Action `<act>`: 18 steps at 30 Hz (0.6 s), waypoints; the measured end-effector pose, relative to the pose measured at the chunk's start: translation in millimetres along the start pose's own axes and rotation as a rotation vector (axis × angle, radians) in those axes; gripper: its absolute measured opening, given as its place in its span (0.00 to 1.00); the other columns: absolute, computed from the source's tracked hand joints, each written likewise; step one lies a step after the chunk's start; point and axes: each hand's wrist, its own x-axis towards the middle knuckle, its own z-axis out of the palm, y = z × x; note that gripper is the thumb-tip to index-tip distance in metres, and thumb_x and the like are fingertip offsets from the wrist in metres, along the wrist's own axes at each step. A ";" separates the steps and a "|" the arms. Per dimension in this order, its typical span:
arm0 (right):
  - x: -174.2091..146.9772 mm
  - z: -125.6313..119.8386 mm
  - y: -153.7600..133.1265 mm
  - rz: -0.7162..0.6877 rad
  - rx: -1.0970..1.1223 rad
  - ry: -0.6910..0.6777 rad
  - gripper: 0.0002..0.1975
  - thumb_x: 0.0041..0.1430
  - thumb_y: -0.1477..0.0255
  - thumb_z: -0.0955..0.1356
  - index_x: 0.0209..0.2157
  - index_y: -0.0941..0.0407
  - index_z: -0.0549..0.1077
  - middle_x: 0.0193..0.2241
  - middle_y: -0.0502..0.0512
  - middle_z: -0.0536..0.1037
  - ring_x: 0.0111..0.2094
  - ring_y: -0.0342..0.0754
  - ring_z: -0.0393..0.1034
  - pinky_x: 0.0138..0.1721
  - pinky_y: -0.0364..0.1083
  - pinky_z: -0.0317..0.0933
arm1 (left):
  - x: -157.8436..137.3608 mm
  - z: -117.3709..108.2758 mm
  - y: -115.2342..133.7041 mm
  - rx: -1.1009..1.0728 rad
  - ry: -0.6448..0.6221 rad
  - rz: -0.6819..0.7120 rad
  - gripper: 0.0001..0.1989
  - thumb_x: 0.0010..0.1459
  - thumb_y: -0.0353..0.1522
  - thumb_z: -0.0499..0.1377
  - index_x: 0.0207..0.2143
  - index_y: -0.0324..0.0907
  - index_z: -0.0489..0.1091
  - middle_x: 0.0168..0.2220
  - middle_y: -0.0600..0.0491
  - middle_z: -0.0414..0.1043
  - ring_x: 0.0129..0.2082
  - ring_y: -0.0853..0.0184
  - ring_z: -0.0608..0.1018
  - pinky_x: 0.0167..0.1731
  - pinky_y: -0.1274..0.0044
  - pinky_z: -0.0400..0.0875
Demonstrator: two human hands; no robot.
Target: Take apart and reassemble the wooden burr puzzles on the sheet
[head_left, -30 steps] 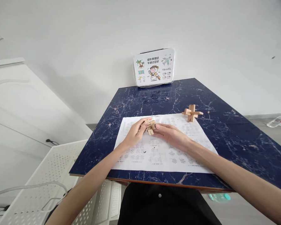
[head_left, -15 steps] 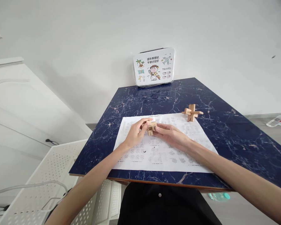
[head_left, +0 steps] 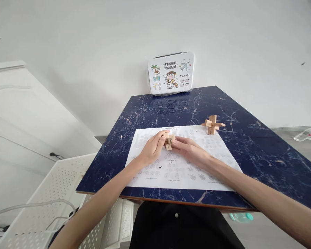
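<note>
Between my two hands is a small wooden burr puzzle [head_left: 168, 141] made of interlocking pale blocks, held just over a printed sheet. My left hand [head_left: 152, 148] grips its left side, with the fingers curled around the back. From the right, my right hand [head_left: 191, 148] pinches it between thumb and fingers. Parts of the puzzle are covered by my fingers. Under both hands lies the white instruction sheet [head_left: 145, 181] with rows of small grey diagrams. A second wooden burr puzzle [head_left: 211, 125], cross-shaped, stands at the sheet's upper right corner.
The blue marbled table [head_left: 168, 114] runs back to the wall. A white case [head_left: 170, 74] with cartoon prints leans there. To the left stands a white perforated rack [head_left: 52, 183] with a cable [head_left: 31, 204]. Plastic bottles [head_left: 241, 217] lie on the floor.
The puzzle in my hands has turned slightly and shifted a little to the right, opening more of its front face to view. Both hands keep hold of it.
</note>
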 end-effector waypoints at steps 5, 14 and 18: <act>1.4 -2.4 -1.2 0.017 0.030 -0.038 0.23 0.67 0.53 0.71 0.52 0.54 0.81 0.54 0.63 0.81 0.59 0.61 0.73 0.67 0.62 0.60 | -0.4 -1.6 -2.4 0.034 -0.057 0.034 0.40 0.62 0.48 0.67 0.69 0.47 0.56 0.58 0.43 0.74 0.51 0.53 0.80 0.49 0.63 0.79; -0.4 -0.5 1.2 0.018 -0.253 0.071 0.24 0.64 0.51 0.73 0.53 0.51 0.77 0.52 0.62 0.81 0.55 0.61 0.75 0.62 0.64 0.64 | 1.9 -2.0 -3.4 0.177 0.068 0.139 0.31 0.58 0.48 0.69 0.59 0.47 0.68 0.49 0.48 0.76 0.45 0.58 0.81 0.46 0.65 0.78; -2.5 1.9 -2.1 -0.119 -0.425 0.113 0.24 0.70 0.51 0.67 0.60 0.49 0.68 0.51 0.61 0.82 0.52 0.59 0.77 0.58 0.63 0.66 | 3.4 -5.1 -2.9 0.098 0.075 0.113 0.32 0.58 0.47 0.70 0.61 0.49 0.67 0.52 0.49 0.77 0.46 0.58 0.81 0.47 0.67 0.78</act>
